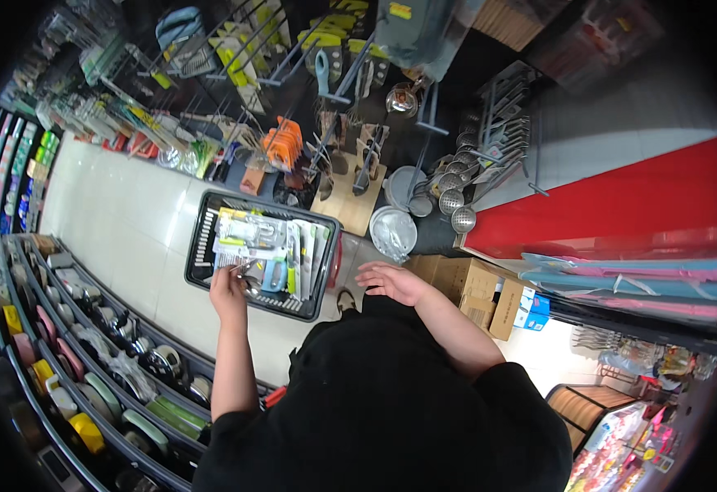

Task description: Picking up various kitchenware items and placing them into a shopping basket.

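Observation:
My left hand (228,289) is over the near left corner of a black plastic shopping basket (264,205), its fingers closed on a metal utensil (249,284) whose kind I cannot make out. Packaged kitchen goods lie in the basket, among them a light-blue handled tool (275,275) and several long items on white cards (307,252) along the right side. My right hand (393,283) is held to the right of the basket with its fingers apart and nothing in it.
Hooks with hanging utensils, orange packaged items (283,145) and perforated metal ladles (451,202) line the far side. Shelves of pans (164,363) curve along the left. Cardboard boxes (475,283) stand at the right, below a red shelf panel (611,203).

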